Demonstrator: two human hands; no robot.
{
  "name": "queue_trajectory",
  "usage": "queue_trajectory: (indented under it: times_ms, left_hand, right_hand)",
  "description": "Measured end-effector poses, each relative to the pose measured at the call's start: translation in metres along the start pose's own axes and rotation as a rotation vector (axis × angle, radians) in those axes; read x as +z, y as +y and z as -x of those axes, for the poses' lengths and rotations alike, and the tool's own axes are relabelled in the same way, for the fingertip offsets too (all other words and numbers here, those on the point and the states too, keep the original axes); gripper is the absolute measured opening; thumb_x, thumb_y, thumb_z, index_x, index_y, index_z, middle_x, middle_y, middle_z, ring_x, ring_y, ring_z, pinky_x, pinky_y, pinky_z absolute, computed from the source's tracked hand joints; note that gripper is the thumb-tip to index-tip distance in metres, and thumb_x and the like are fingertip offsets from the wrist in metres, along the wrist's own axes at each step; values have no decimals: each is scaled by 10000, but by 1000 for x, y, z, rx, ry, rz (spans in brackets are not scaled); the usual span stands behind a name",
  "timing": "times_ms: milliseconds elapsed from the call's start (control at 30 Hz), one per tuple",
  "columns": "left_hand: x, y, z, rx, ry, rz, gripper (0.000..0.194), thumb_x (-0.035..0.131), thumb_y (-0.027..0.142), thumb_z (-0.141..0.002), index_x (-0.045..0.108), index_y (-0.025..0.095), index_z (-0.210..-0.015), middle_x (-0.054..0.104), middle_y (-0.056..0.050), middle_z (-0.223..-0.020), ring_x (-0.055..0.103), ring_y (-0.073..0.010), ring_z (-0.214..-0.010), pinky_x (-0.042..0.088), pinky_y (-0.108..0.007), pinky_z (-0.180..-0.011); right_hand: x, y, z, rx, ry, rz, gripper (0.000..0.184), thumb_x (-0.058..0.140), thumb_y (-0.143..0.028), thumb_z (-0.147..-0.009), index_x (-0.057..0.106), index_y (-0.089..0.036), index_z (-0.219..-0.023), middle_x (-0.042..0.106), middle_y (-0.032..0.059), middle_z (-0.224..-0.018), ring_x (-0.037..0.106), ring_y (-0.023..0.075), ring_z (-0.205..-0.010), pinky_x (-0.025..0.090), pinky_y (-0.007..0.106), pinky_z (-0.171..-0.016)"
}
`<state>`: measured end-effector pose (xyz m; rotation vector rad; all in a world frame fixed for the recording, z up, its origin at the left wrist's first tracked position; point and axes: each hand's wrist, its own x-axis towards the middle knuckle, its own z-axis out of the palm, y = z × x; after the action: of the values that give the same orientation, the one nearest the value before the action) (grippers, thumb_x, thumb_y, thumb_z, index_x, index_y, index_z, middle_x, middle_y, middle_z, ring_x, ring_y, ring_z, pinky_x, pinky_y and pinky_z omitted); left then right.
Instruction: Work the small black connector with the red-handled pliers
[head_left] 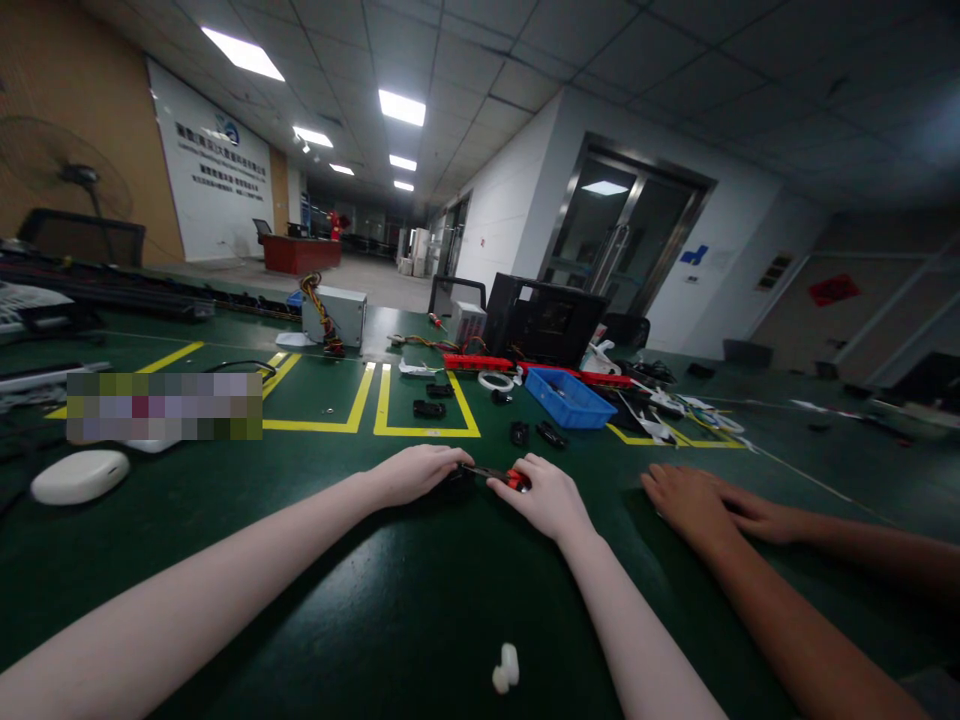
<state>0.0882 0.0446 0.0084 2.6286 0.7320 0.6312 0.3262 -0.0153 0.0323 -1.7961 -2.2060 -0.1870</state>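
Note:
At the middle of the green table, my left hand (420, 474) is closed on a small black piece (459, 478), mostly hidden under its fingers. My right hand (551, 492) grips a red-handled tool (517, 480) with a narrow metal front. That front points left and reaches the black piece; whether it is pliers or scissors I cannot tell. Just beyond my hands lie black bundles (551, 434), and a further black bundle (429, 409) rests inside a yellow taped frame (427, 433).
A co-worker's hands (694, 505) rest on the table at right. Behind are a blue bin (570, 398), a black computer case (544, 322), a power supply (337, 318) and a white cable coil (496, 382). Small white pieces (508, 664) lie near me; a white oval case (80, 477) sits left.

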Motion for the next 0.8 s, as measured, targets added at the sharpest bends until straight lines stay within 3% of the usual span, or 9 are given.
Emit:
queue_trajectory:
  times_ms: [233, 800]
  left_hand:
    - [1, -1, -1, 6, 44, 12, 321, 368, 178, -973, 523, 211, -1251, 618, -58, -1210, 590, -197, -1093, 459, -326, -947]
    - [4, -5, -2, 3, 90, 16, 345, 390, 127, -951, 594, 187, -1222, 641, -79, -1186, 603, -195, -1080, 473, -329, -949]
  right_hand:
    - [-1, -3, 0, 44, 0, -26, 477, 450, -650, -843, 589, -210, -722, 574, 16, -787, 546, 147, -710, 359, 271, -598]
    - [5, -6, -1, -30, 111, 152, 457, 453, -618, -856, 585, -193, -752, 592, 64, -840, 550, 182, -765, 379, 302, -652]
